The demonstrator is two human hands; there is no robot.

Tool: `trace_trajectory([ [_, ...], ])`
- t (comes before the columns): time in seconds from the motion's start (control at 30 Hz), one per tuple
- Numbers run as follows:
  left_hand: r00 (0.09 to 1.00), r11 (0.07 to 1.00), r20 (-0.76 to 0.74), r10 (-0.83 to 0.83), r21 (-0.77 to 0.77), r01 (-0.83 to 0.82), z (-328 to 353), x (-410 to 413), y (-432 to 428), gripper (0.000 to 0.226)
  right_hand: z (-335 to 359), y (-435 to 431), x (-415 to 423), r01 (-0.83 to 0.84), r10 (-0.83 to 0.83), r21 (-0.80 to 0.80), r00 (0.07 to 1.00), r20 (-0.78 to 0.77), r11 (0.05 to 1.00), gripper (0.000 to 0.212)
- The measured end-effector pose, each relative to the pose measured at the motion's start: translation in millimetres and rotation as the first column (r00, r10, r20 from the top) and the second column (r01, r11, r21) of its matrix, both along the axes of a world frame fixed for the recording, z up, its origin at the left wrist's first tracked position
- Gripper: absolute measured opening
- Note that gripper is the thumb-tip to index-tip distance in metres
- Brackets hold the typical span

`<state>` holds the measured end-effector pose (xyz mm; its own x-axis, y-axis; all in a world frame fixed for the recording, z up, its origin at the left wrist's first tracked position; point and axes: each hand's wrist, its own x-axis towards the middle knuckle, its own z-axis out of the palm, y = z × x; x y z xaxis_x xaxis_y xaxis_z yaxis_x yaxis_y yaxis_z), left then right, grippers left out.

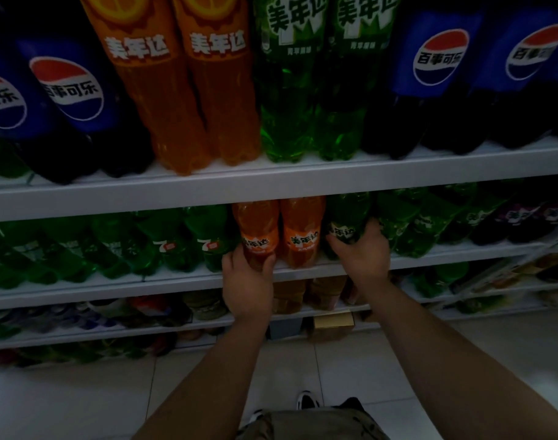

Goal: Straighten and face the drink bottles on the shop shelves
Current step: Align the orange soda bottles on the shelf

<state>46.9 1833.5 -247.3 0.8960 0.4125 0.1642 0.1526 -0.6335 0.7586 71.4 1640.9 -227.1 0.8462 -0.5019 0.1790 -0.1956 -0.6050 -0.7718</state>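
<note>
On the second shelf [176, 281] two orange soda bottles stand side by side. My left hand [247, 281] grips the base of the left orange bottle [255, 230], its label facing me. The right orange bottle [303, 230] stands untouched beside it. My right hand [360, 252] grips the lower part of a dark green bottle [347, 223] just to the right. More green bottles run both ways along this shelf, several with 7-Up labels on the left.
The top shelf [271, 182] carries large cola, orange and green bottles, labels forward. Lower shelves hold smaller drinks and a gold box [333, 320]. White floor tiles and my shoes lie below. The shop is dim.
</note>
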Motion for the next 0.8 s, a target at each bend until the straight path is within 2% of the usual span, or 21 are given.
trace_trajectory([
  [0.2, 0.999, 0.999, 0.047, 0.0, 0.038, -0.002, -3, -3, 5, 0.055, 0, -18, 2, -0.107, 0.104, -0.037, 0.993, -0.064, 0.994, 0.065],
  [0.3, 0.995, 0.997, 0.084, 0.062, -0.053, -0.058, -2, -7, 3, 0.032, 3, -14, 0, -0.117, 0.116, -0.016, 0.991, -0.06, 0.993, 0.06],
  [0.37, 0.992, 0.986, 0.106, 0.071, -0.159, -0.054, 1, -11, -3, 0.018, -1, -3, -6, -0.079, 0.079, 0.005, 0.997, -0.005, 0.997, 0.061],
  [0.43, 0.996, 0.968, 0.085, 0.033, -0.249, -0.011, 5, -13, -14, 0.013, -7, 10, -11, -0.006, 0.006, 0.051, 1.0, 0.007, 0.999, 0.071],
  [0.5, 0.996, 0.953, 0.082, -0.032, -0.299, 0.055, 8, -16, -26, 0.008, -12, 19, -12, 0.062, -0.058, 0.094, 0.997, -0.048, 0.994, 0.082],
  [0.57, 0.995, 0.938, 0.081, -0.066, -0.335, 0.089, 9, -17, -34, 0.007, -14, 21, -10, 0.093, -0.085, 0.106, 0.994, -0.074, 0.99, 0.083],
  [0.8, 0.98, 0.896, 0.028, -0.195, -0.402, 0.19, 13, -25, -56, 0.009, -18, 7, -9, -0.022, 0.019, -0.028, 0.995, -0.099, 0.999, 0.073],
])
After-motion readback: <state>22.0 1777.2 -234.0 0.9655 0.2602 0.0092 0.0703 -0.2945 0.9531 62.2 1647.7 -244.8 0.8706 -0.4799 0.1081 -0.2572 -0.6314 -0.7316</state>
